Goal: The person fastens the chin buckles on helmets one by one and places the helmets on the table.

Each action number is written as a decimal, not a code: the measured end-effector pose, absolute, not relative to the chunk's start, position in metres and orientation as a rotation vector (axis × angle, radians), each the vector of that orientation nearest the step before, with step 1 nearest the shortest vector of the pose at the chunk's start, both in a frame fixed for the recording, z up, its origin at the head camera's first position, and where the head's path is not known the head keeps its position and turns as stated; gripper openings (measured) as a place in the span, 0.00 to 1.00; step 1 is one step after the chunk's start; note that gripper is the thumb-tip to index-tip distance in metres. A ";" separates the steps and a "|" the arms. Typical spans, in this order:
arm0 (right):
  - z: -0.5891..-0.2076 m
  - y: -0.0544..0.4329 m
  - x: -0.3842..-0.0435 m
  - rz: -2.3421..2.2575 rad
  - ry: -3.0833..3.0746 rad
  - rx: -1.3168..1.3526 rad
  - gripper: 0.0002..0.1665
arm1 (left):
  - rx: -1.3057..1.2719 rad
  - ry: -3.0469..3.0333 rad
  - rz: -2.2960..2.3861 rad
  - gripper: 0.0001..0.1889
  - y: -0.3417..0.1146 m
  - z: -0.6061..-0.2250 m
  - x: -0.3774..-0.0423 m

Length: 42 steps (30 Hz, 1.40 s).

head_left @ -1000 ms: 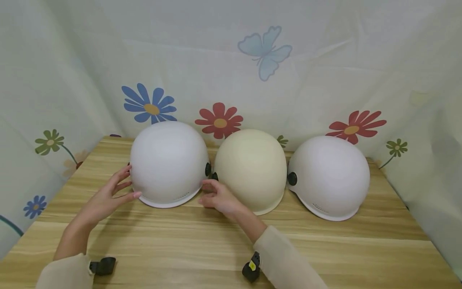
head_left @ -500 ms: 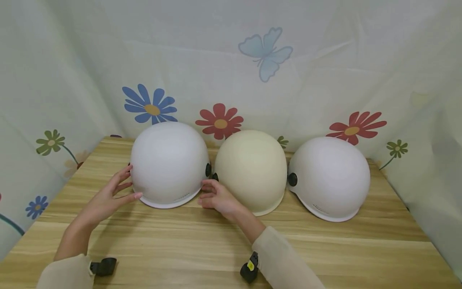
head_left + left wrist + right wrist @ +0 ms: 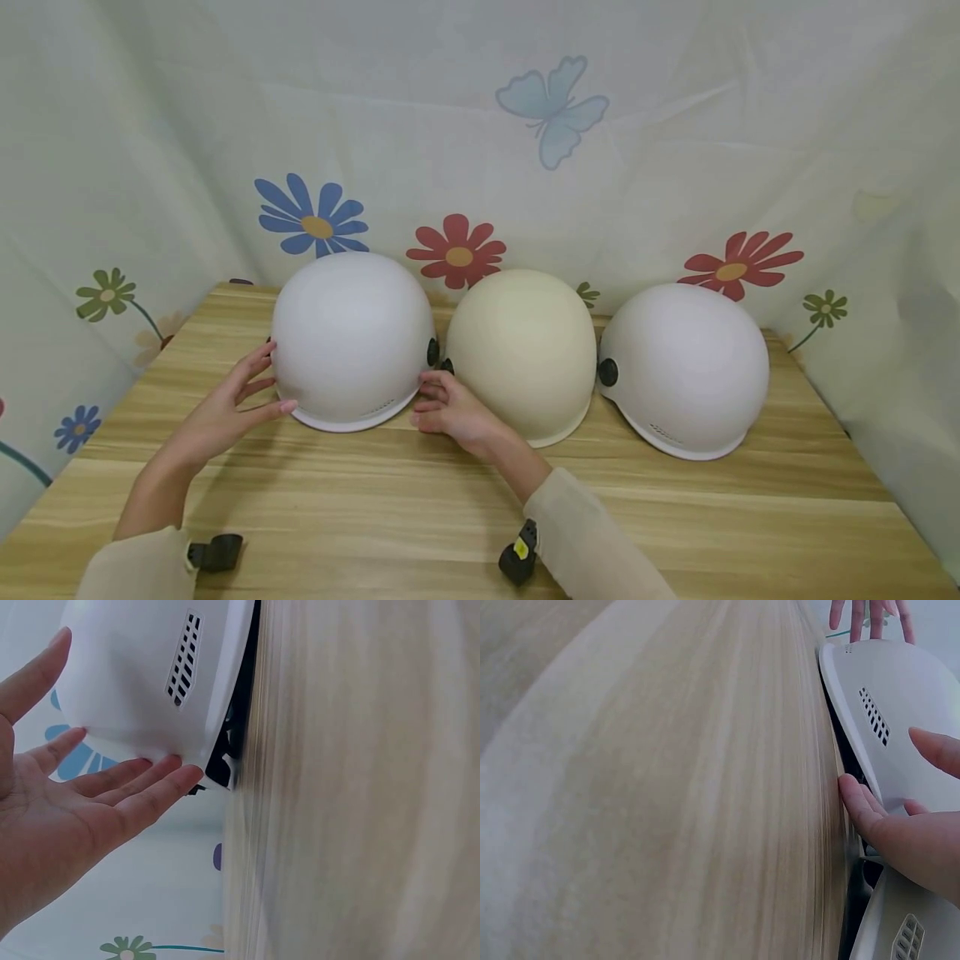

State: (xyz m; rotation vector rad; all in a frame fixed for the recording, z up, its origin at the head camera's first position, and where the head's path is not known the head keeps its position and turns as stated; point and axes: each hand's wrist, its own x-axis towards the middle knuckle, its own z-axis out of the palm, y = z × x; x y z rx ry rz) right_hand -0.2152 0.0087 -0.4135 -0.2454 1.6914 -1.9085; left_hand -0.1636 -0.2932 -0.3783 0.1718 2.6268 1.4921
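On the left of the table sits a white helmet (image 3: 352,342), dome up, with a dark round fitting on its right side. My left hand (image 3: 225,408) is at its left side; in the left wrist view, the nearly straight fingers (image 3: 142,780) touch the shell below its slotted vent, the thumb apart from it. At its lower right edge is my right hand (image 3: 457,412), between it and the cream helmet (image 3: 521,358). In the right wrist view, the right fingers (image 3: 862,806) lie loosely along the white rim, the thumb held off. Neither hand grips anything.
Another white helmet (image 3: 686,371) stands to the right of the cream one, all in a row near the back of the wood-grain table (image 3: 360,517). Behind hangs a pale curtain (image 3: 420,142) printed with flowers and a butterfly. Black devices (image 3: 217,553) are strapped at both wrists.
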 end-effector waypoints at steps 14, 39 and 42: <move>-0.396 0.011 -0.209 -2.026 1.708 -0.386 0.39 | 0.176 2.663 1.501 0.52 -0.292 -0.369 -0.159; -0.363 0.011 -0.207 -2.379 1.660 -0.487 0.29 | 0.253 2.699 1.515 0.48 -0.267 -0.351 -0.150; -0.363 0.010 -0.207 -2.383 1.672 -0.501 0.29 | 0.254 2.720 1.496 0.46 -0.267 -0.349 -0.149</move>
